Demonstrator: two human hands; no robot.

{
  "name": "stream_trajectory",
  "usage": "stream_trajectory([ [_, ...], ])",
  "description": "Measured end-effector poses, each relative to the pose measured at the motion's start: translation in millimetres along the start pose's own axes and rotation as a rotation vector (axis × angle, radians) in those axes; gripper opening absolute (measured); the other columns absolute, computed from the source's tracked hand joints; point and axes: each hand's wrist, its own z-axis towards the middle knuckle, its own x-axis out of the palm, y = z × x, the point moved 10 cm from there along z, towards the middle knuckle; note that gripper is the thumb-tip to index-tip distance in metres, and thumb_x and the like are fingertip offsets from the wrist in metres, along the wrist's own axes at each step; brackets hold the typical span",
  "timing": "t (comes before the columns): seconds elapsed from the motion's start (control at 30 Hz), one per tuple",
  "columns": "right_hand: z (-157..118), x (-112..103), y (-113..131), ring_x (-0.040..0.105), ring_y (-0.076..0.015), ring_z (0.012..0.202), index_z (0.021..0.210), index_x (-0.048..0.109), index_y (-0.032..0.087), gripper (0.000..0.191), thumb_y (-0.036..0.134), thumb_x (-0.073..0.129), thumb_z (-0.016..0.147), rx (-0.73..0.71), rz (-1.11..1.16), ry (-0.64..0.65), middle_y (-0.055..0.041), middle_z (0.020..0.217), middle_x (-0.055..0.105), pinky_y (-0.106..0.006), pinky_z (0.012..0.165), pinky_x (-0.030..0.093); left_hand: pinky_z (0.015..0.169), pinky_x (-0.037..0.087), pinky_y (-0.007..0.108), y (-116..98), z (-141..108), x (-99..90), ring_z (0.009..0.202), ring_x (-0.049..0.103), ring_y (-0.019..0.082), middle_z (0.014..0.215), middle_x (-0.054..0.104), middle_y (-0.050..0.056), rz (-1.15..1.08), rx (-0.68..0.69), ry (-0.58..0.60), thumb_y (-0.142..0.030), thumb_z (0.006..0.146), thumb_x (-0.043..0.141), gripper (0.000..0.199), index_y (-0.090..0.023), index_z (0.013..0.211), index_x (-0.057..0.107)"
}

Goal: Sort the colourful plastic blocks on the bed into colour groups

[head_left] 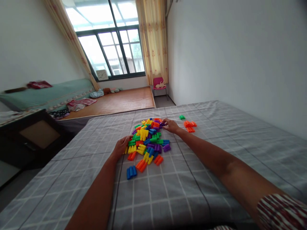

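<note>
A heap of plastic pieces in yellow, green, blue, purple and orange lies on the grey checked cloth (168,185). Against the heap's left edge rests my left hand (122,146), its fingertips on the pieces; whether it grips one is too small to tell. My right hand (170,125) touches the heap's upper right edge near purple pieces, and what its fingers hold, if anything, is hidden. Nearest me lies a blue piece (131,172), with an orange piece (141,165) beside it. Apart from the heap, to the right of my right hand, are several orange pieces (190,125) and a green piece (182,117).
A dark cabinet (35,135) stands at the left. Beyond the grey bed, a low bed with a brown mat (124,100) holds clothes and soft items. A pink chair (159,83) stands by the curtain (153,41). A white wall (235,57) runs along the right.
</note>
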Motion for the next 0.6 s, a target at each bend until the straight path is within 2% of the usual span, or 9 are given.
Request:
stream_trajectory([
  [0.07, -6.0, -22.5, -8.3, 0.065, -0.0175, 0.088, 0.101, 0.063, 0.021, 0.027, 0.021, 0.065, 0.074, 0.002, 0.030, -0.061, -0.0045, 0.101, 0.068, -0.031, 0.078, 0.052, 0.078, 0.052, 0.034, 0.7, -0.1, -0.7, 0.090, 0.065, 0.025, 0.101, 0.073, 0.008, -0.003, -0.008, -0.005, -0.070, 0.072, 0.053, 0.067, -0.015, 0.106, 0.072],
  [0.13, -13.8, -56.6, -29.1, 0.064, -0.0165, 0.091, 0.101, 0.062, 0.020, 0.026, 0.019, 0.061, 0.076, 0.026, 0.047, -0.141, -0.0060, 0.106, 0.066, -0.030, 0.080, 0.052, 0.076, 0.052, 0.034, 4.1, 0.2, 0.5, 0.089, 0.066, 0.025, 0.100, 0.073, 0.008, -0.027, -0.034, 0.008, -0.071, 0.071, 0.054, 0.069, -0.015, 0.108, 0.071],
  [0.2, -26.5, -98.7, -67.6, 0.064, -0.0160, 0.092, 0.102, 0.060, 0.018, 0.028, 0.015, 0.058, 0.075, 0.118, 0.026, -0.229, -0.0070, 0.108, 0.066, -0.029, 0.081, 0.052, 0.075, 0.053, 0.034, 7.6, 0.7, 1.0, 0.088, 0.066, 0.025, 0.101, 0.073, 0.009, -0.046, -0.057, 0.014, -0.071, 0.071, 0.055, 0.070, -0.014, 0.110, 0.070],
  [0.27, -47.6, -142.3, -117.6, 0.064, -0.0165, 0.092, 0.102, 0.060, 0.016, 0.031, 0.011, 0.057, 0.071, 0.270, -0.061, -0.325, -0.0078, 0.107, 0.066, -0.029, 0.081, 0.051, 0.076, 0.053, 0.034, 9.2, 1.6, -0.2, 0.088, 0.066, 0.025, 0.101, 0.073, 0.009, -0.043, -0.065, 0.007, -0.071, 0.070, 0.056, 0.071, -0.013, 0.110, 0.069],
  [0.33, -73.5, -173.5, -164.9, 0.063, -0.0188, 0.092, 0.098, 0.062, 0.015, 0.033, 0.007, 0.056, 0.067, 0.415, -0.204, -0.368, -0.0093, 0.104, 0.068, -0.030, 0.082, 0.049, 0.077, 0.053, 0.034, 9.1, 2.2, -1.7, 0.089, 0.066, 0.025, 0.101, 0.073, 0.009, -0.032, -0.061, -0.001, -0.071, 0.071, 0.056, 0.070, -0.014, 0.109, 0.070],
  [0.4, -96.1, -183.2, -201.6, 0.064, -0.0211, 0.092, 0.100, 0.064, 0.015, 0.038, 0.005, 0.054, 0.065, 0.503, -0.298, -0.329, -0.0099, 0.102, 0.069, -0.032, 0.082, 0.049, 0.077, 0.053, 0.035, 7.9, 2.1, -2.4, 0.089, 0.066, 0.025, 0.100, 0.073, 0.009, -0.021, -0.056, -0.002, -0.071, 0.071, 0.055, 0.070, -0.014, 0.108, 0.070],
  [0.47, -111.8, -179.3, -222.6, 0.064, -0.0225, 0.095, 0.106, 0.064, 0.017, 0.045, 0.003, 0.052, 0.065, 0.513, -0.342, -0.292, -0.0099, 0.106, 0.070, -0.032, 0.085, 0.048, 0.077, 0.053, 0.035, 5.1, 1.2, -2.8, 0.089, 0.066, 0.025, 0.099, 0.073, 0.009, -0.014, -0.050, -0.003, -0.072, 0.070, 0.055, 0.070, -0.015, 0.107, 0.071],
  [0.6, -124.8, -169.3, -231.2, 0.060, -0.0219, 0.110, 0.126, 0.057, 0.017, 0.061, 0.002, 0.047, 0.067, 0.437, -0.358, -0.327, -0.0105, 0.122, 0.064, -0.031, 0.094, 0.045, 0.077, 0.053, 0.035, -1.7, -2.2, -3.0, 0.090, 0.066, 0.027, 0.101, 0.073, 0.009, 0.008, -0.047, -0.009, -0.074, 0.070, 0.054, 0.072, -0.014, 0.107, 0.071],
])
